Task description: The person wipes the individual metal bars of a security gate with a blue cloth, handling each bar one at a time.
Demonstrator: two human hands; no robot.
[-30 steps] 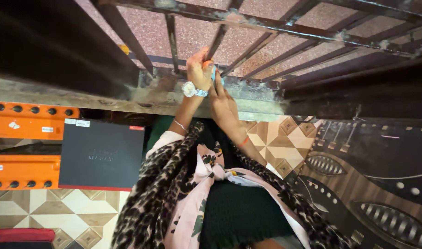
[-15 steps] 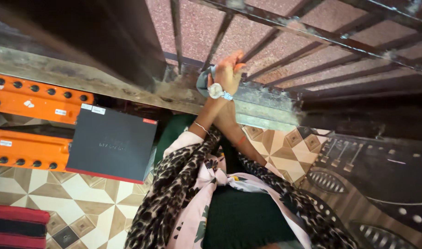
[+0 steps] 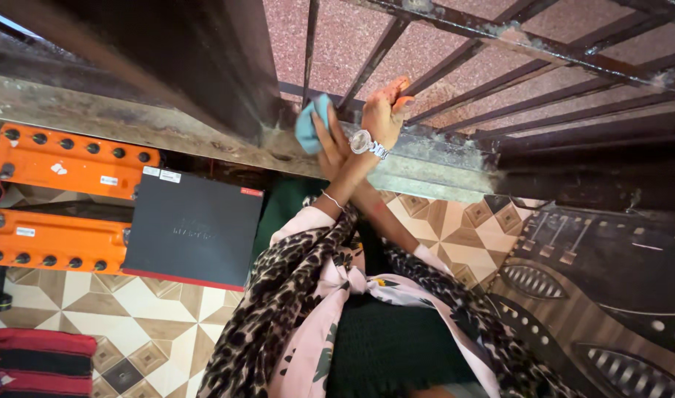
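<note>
Two hands are crossing at the wrists: the left hand (image 3: 382, 114), wearing a watch, is closing round a rusty window bar (image 3: 382, 51), while the right hand (image 3: 331, 147) is pressing a blue cloth (image 3: 306, 125) against the grille's foot. Wiping seems to be going on, and reaching farther is calling for uncrossing the arms. The left wrist is partly hiding the right hand, so I cannot tell whether it is gripping the cloth or only pressing it.

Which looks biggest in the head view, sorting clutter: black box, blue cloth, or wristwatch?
Largest to smallest:
1. Black box
2. Blue cloth, partly hidden by the right hand
3. Wristwatch on the left hand
</note>
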